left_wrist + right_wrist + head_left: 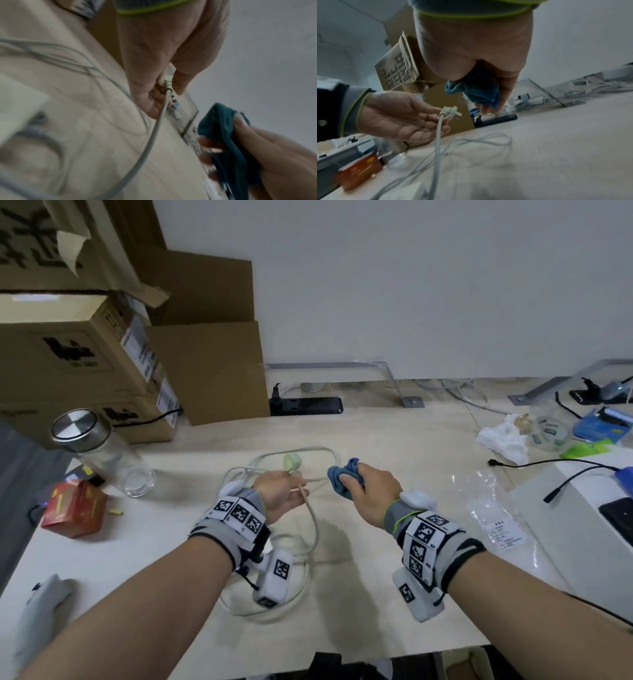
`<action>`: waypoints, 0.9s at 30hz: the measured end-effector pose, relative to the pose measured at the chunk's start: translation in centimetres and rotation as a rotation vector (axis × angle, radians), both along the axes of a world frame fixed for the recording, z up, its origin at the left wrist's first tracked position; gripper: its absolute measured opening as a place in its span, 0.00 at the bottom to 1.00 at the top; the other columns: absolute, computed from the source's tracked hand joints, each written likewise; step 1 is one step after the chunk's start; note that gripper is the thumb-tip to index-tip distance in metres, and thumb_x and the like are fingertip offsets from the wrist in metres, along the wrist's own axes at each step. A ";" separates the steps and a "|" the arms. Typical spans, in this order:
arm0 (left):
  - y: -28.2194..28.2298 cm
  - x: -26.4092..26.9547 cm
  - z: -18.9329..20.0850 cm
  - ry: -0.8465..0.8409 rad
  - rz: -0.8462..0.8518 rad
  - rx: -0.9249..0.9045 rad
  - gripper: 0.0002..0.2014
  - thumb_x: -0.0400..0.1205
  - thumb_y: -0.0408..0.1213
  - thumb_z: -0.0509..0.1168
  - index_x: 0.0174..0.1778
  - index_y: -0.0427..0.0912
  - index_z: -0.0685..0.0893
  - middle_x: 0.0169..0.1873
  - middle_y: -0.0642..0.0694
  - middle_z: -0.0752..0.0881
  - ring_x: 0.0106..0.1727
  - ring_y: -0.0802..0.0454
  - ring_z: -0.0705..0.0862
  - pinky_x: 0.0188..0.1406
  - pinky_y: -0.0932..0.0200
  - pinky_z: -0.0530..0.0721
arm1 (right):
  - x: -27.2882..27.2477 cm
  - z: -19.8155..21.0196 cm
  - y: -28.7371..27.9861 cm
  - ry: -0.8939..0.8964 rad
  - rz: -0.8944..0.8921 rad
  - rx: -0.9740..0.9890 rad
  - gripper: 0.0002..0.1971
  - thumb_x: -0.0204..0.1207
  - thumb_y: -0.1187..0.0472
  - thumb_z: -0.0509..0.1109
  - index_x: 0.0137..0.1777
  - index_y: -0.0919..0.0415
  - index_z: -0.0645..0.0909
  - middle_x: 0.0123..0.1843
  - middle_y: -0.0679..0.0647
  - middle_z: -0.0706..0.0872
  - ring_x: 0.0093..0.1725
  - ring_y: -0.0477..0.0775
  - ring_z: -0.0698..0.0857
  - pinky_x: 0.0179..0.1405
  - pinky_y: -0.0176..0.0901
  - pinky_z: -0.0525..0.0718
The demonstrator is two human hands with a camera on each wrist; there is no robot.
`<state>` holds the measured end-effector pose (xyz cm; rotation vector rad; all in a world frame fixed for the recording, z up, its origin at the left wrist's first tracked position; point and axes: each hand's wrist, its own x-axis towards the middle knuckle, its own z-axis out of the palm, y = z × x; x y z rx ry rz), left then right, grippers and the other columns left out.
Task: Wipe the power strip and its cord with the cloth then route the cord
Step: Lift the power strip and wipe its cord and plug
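Left hand (282,494) is palm-up above the desk (394,440), pinching the white cord (313,522) right behind its plug (449,110), other fingers loose. The rest of the cord hangs down and lies in loops on the desk. Right hand (371,491) sits just beside it, fingers balled around the blue cloth (342,475). A black power strip (306,405) sits back by the wall.

Pale cord (313,518) looped on desk — plug (449,110) lifted, blue cloth (342,475) bunched
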<state>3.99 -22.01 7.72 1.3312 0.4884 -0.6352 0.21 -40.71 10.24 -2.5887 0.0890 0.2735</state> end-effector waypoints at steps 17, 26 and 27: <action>19.4 -8.6 -7.2 -0.413 -0.939 1.200 0.57 0.61 0.68 0.72 0.80 0.63 0.46 0.75 0.51 0.63 0.71 0.45 0.70 0.65 0.43 0.77 | -3.6 -7.8 8.0 0.262 0.397 -0.098 0.09 0.81 0.49 0.62 0.52 0.54 0.75 0.52 0.51 0.78 0.46 0.56 0.78 0.43 0.45 0.73; 17.2 -9.8 -9.1 -0.628 -0.993 1.222 0.53 0.69 0.61 0.68 0.82 0.58 0.40 0.67 0.49 0.75 0.61 0.44 0.75 0.57 0.49 0.75 | -6.0 -10.0 7.6 0.400 0.248 -0.213 0.13 0.83 0.47 0.58 0.59 0.54 0.71 0.54 0.54 0.82 0.48 0.57 0.81 0.44 0.46 0.76; 16.3 -9.9 -9.0 -0.653 -1.000 1.209 0.52 0.69 0.62 0.67 0.82 0.57 0.40 0.67 0.48 0.75 0.61 0.43 0.75 0.59 0.49 0.74 | -6.0 -9.8 6.9 0.403 0.232 -0.252 0.14 0.83 0.46 0.57 0.61 0.54 0.71 0.55 0.54 0.82 0.49 0.58 0.81 0.43 0.45 0.75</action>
